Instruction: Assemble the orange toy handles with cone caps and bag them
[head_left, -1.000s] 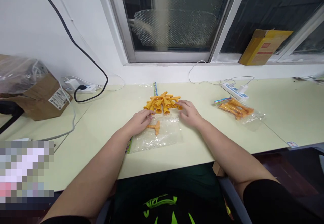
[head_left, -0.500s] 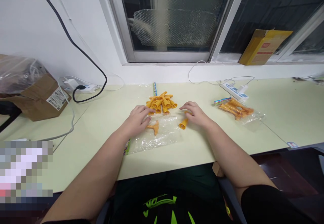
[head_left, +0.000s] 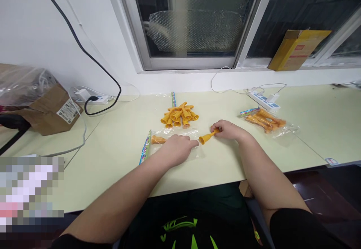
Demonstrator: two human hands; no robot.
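Note:
My right hand (head_left: 229, 129) is closed around the narrow end of an orange horn-shaped plastic piece (head_left: 205, 139), whose flared hollow mouth points left toward a clear plastic bag (head_left: 166, 132). Over the right part of that bag lies my left hand (head_left: 180, 149), apparently gripping its edge; some fingertips are hidden. Another orange piece (head_left: 158, 139) shows at the bag's left end, in or on the film, partly covered by my left hand. Just behind the bag is a pile of several similar orange pieces (head_left: 180, 114).
At the right lies a filled clear bag (head_left: 266, 120) of orange pieces, near a white power strip (head_left: 263, 100). A cardboard box (head_left: 58, 108) and a black cable (head_left: 120, 89) are at the left. A yellow carton (head_left: 299, 50) leans on the window.
My left hand has moved right from beside the pile onto the bag, and the bag's coloured strip has shifted. My right hand has moved slightly right, grasping the horn-shaped piece, which now lies more level.

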